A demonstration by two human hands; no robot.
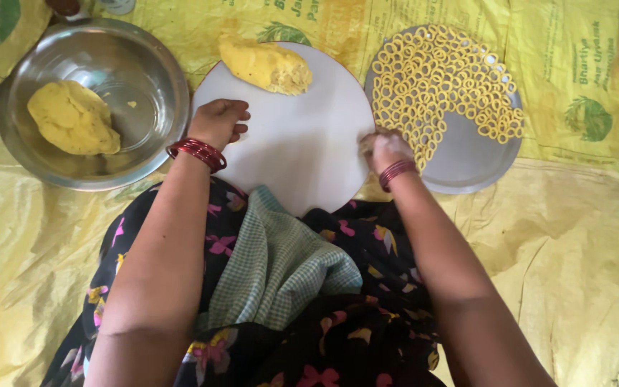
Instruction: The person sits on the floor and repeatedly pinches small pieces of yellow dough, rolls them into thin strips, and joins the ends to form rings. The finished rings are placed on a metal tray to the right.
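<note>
- left hand [218,122] rests knuckles-up on the left edge of the round white board [302,143], fingers curled in together, loose fist; can't tell if anything is under it.
- right hand [387,149] sits at the right edge of the board, where it meets the steel plate [467,161]; fingers bunched together, pinched on a small bit of yellow dough, piece mostly hidden.
- red bangles [196,153] on the left wrist, a matching set on the right.
- dough lump [266,66] lies at the far edge of the board, left of centre, well apart from both hands.
- dough rings [442,82], small and yellow, packed touching each other over the far half of the plate; near-right part of the plate bare. closest rings are just beside the right hand.
- steel bowl [152,93] left of the board, near the left hand, holds a second dough ball [73,118] against its left wall.
- everything sits on a yellow printed sheet [574,236]; the near edge of the board overlaps a green checked cloth [277,261] on the lap.
</note>
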